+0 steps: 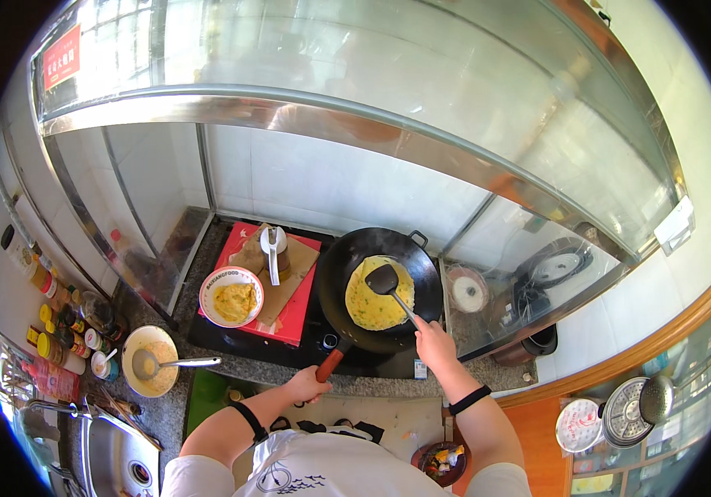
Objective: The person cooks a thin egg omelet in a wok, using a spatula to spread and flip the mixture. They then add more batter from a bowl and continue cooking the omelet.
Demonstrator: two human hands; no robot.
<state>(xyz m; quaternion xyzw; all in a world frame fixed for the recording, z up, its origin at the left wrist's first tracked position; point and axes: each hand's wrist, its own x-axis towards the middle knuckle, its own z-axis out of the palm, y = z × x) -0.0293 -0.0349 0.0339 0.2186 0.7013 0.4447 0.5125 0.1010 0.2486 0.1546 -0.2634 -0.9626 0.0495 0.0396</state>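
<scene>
My left hand (307,385) grips the red-brown handle of a black wok (427,298) on the stove. In the wok lies a round yellow egg pancake with green flecks (365,307). My right hand (435,343) holds the metal handle of a spatula (382,279), whose dark blade is over the pancake's upper right part. Left of the wok, a bowl (207,310) with a folded piece of egg pancake stands on a red board (301,329). An oil pitcher with a white handle (275,245) stands on brown cardboard (296,264) there.
On the counter at left are a batter bowl (172,338) with a ladle (147,365), several seasoning jars (51,348) and a sink (100,453). Glass panels (529,273) flank the stove. Below, a waste bin (417,460) stands near my right side. Metal steamer racks (626,413) are at far right.
</scene>
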